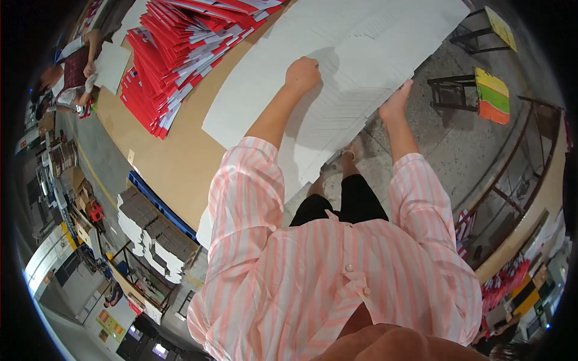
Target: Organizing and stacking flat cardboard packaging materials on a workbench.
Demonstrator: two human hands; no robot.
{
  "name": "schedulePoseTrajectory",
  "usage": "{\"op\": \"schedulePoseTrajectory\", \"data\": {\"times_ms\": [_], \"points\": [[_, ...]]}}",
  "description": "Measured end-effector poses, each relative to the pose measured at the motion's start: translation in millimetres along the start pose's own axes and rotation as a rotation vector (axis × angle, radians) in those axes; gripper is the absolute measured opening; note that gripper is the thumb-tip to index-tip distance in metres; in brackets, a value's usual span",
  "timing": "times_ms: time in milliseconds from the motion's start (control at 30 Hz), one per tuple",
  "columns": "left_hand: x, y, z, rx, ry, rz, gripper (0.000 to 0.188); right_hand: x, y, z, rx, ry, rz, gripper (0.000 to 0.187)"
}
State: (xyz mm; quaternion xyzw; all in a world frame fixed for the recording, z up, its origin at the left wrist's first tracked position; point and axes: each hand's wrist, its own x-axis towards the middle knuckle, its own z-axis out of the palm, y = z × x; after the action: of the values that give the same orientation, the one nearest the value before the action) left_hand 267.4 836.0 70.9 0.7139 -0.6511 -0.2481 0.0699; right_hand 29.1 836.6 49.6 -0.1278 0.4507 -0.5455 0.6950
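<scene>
Large white sheets [361,54], with faint staggered edges and fold lines, lie across the table in front of me. My left hand [303,73] rests on top of them, its fingers curled in and closed. Whatever those fingers pinch, if anything, is hidden under the hand. At the sheets' near right edge is my right hand [395,103], its fingers stretched out and lying along the edge. Part of that hand is out of sight behind the sheets. To the left, a heap of red and white folded card pieces [174,60] sits on the brown tabletop [162,162].
Two stools, one with a yellow seat [501,29] and one with a multicoloured seat [492,96], stand on the floor to the right. Stacked card on a blue pallet [162,207] is left of the table. Another person [75,66] works at the far left.
</scene>
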Motion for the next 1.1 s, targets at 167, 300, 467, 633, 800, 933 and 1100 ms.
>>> {"op": "schedulePoseTrajectory", "data": {"times_ms": [167, 300, 467, 633, 800, 933, 1100], "points": [[-12.2, -43.3, -10.4, -0.363, 0.043, 0.057, 0.023, -13.0, -2.0, -19.3, -0.074, 0.369, 0.104, 0.083], [-54.9, -86.4, -16.1, -0.368, 0.006, 0.021, 0.028, -66.0, 21.7, -62.3, -0.097, 0.299, 0.248, 0.094], [-90.6, -94.5, -12.7, -0.4, -0.121, 0.014, 0.032, -94.2, 75.4, -13.7, 0.081, 0.173, 0.323, 0.091], [-98.4, -80.2, -9.7, -0.141, 0.016, 0.037, 0.03, -84.3, 79.7, -12.5, 0.149, -0.061, 0.297, 0.087], [-105.9, -70.7, -6.1, -0.081, 0.066, -0.032, 0.025, -80.5, 78.5, 20.3, 0.044, 0.031, 0.147, 0.074], [-105.3, -58.9, -2.6, 0.022, 0.085, -0.033, 0.02, -72.8, 81.2, 16.8, 0.065, 0.055, 0.102, 0.068], [-106.6, -58.9, -2.4, 0.039, 0.087, -0.034, 0.019, -77.6, 80.1, 26.0, -0.009, 0.115, 0.088, 0.066]]}}
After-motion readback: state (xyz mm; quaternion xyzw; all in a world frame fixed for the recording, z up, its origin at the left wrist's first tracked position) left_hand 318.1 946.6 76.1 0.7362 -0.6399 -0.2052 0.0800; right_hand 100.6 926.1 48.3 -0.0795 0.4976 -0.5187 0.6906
